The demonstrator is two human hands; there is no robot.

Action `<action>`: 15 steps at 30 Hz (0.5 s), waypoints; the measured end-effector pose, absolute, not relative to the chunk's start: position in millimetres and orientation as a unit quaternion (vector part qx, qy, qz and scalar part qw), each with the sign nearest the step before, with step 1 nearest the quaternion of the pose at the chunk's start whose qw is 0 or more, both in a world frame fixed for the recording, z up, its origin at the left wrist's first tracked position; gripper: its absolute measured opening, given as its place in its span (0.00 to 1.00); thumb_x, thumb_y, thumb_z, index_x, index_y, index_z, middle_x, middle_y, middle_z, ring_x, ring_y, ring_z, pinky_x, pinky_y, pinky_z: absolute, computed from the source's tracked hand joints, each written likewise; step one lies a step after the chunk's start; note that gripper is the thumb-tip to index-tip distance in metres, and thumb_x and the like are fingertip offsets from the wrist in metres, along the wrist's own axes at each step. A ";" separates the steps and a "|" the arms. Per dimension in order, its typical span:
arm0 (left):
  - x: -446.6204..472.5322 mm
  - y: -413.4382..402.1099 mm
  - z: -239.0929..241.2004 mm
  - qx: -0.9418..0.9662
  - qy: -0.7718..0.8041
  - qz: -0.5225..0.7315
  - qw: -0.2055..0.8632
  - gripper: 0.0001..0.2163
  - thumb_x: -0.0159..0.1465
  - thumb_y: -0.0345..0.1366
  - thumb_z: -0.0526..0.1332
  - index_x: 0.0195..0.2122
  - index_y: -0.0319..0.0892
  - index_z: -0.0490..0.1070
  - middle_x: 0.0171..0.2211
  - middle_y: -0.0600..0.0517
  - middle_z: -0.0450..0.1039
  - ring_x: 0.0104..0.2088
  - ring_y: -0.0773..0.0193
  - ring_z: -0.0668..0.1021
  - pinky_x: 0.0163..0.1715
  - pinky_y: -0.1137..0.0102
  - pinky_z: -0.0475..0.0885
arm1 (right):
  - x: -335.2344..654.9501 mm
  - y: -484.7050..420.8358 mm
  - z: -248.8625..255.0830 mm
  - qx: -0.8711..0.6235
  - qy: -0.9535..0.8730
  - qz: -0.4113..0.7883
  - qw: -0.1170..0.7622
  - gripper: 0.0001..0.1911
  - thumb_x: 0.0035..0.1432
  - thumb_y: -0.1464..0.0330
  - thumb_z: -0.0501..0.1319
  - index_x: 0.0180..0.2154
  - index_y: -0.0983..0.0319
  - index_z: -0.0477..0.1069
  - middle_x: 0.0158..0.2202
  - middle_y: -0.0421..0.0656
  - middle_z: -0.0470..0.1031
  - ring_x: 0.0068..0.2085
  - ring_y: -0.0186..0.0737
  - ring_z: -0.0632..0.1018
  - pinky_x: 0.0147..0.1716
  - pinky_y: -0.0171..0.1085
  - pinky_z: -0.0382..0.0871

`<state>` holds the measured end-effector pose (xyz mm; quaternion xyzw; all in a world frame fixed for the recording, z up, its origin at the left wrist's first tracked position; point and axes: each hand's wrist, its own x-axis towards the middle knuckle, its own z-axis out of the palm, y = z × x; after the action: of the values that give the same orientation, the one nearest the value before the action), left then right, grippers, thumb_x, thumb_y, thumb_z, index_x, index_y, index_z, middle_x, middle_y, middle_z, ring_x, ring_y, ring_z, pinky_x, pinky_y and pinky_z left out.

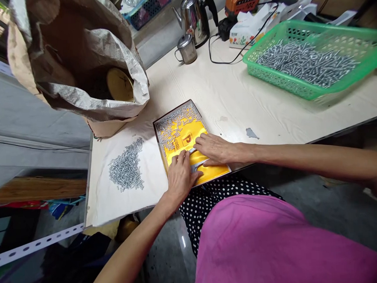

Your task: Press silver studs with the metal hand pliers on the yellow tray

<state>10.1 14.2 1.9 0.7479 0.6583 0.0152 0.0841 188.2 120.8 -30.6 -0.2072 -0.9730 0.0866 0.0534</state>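
Note:
A shallow yellow tray lies at the table's near edge, its far half covered with several small silver screws. My left hand rests on the tray's near part, fingers curled over a small grey metal piece. My right hand lies beside it, fingers pressed down together on the same spot of the tray. A loose heap of screws lies on the white tabletop to the left of the tray.
A big open paper sack stands at the back left. A green plastic basket full of screws sits at the right. A steel kettle, a small lidded cup and a black cable lie behind.

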 end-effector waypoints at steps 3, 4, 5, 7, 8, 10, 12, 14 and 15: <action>12.5 27.9 -9.3 0.776 0.626 0.006 0.083 0.28 0.62 0.38 0.69 0.61 0.38 0.64 0.57 0.40 0.69 0.55 0.48 0.72 0.57 0.54 0.70 | 187.3 118.5 -26.4 -0.215 -0.972 0.080 0.057 0.22 0.61 0.57 0.68 0.46 0.68 0.72 0.46 0.54 0.73 0.47 0.52 0.69 0.46 0.46 0.65; 12.0 30.9 -11.8 0.777 0.623 0.010 0.084 0.26 0.64 0.38 0.68 0.61 0.38 0.64 0.55 0.41 0.70 0.53 0.49 0.72 0.56 0.54 0.71 | 186.9 117.9 -25.1 -0.217 -0.971 0.081 0.058 0.21 0.61 0.57 0.68 0.46 0.69 0.72 0.46 0.54 0.73 0.48 0.52 0.69 0.46 0.45 0.65; 11.1 33.0 -13.3 0.778 0.622 0.015 0.085 0.24 0.65 0.37 0.67 0.60 0.39 0.65 0.52 0.42 0.71 0.52 0.50 0.73 0.55 0.55 0.71 | 186.3 117.4 -24.3 -0.219 -0.970 0.082 0.059 0.21 0.62 0.58 0.68 0.46 0.69 0.72 0.45 0.54 0.73 0.48 0.52 0.69 0.45 0.45 0.66; 9.5 34.7 -14.3 0.776 0.624 0.022 0.086 0.19 0.65 0.37 0.65 0.56 0.40 0.68 0.48 0.44 0.72 0.50 0.51 0.73 0.52 0.57 0.72 | 184.9 116.7 -24.6 -0.225 -0.969 0.090 0.056 0.17 0.62 0.62 0.68 0.45 0.69 0.73 0.45 0.53 0.73 0.48 0.51 0.70 0.43 0.44 0.66; 9.2 34.8 -14.1 0.775 0.626 0.023 0.088 0.16 0.66 0.37 0.65 0.54 0.40 0.69 0.46 0.45 0.72 0.48 0.52 0.73 0.50 0.58 0.73 | 183.9 116.4 -25.8 -0.227 -0.967 0.097 0.054 0.14 0.63 0.64 0.67 0.44 0.68 0.73 0.44 0.53 0.74 0.47 0.50 0.70 0.41 0.43 0.66; 9.2 34.8 -13.0 0.773 0.628 0.024 0.092 0.10 0.67 0.36 0.64 0.48 0.40 0.72 0.42 0.46 0.73 0.46 0.53 0.73 0.47 0.59 0.73 | 181.6 115.5 -29.5 -0.224 -0.966 0.119 0.050 0.08 0.66 0.67 0.64 0.43 0.66 0.74 0.42 0.51 0.74 0.45 0.48 0.71 0.38 0.41 0.65; 9.5 35.6 -12.4 0.774 0.625 0.022 0.097 0.05 0.68 0.36 0.63 0.43 0.41 0.73 0.39 0.47 0.73 0.44 0.54 0.73 0.45 0.61 0.72 | 179.2 114.2 -33.7 -0.222 -0.964 0.140 0.045 0.05 0.68 0.70 0.61 0.42 0.65 0.74 0.41 0.50 0.75 0.44 0.46 0.72 0.36 0.39 0.64; 9.1 36.8 -13.2 0.779 0.619 0.018 0.101 0.04 0.69 0.36 0.63 0.41 0.42 0.73 0.38 0.48 0.73 0.43 0.55 0.74 0.44 0.62 0.72 | 177.6 113.0 -36.5 -0.225 -0.962 0.149 0.036 0.06 0.69 0.72 0.58 0.41 0.65 0.74 0.41 0.49 0.75 0.43 0.45 0.73 0.35 0.39 0.63; 8.5 37.0 -14.3 0.781 0.615 0.017 0.102 0.05 0.69 0.37 0.63 0.41 0.42 0.73 0.38 0.48 0.74 0.43 0.55 0.74 0.44 0.62 0.73 | 177.3 113.1 -36.9 -0.230 -0.962 0.145 0.031 0.06 0.69 0.72 0.58 0.41 0.65 0.74 0.41 0.49 0.75 0.43 0.45 0.73 0.35 0.39 0.63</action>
<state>8.5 37.0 -14.3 0.7814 0.6153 0.0167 0.1023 177.3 113.1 -36.9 -0.2303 -0.9617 0.1453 0.0309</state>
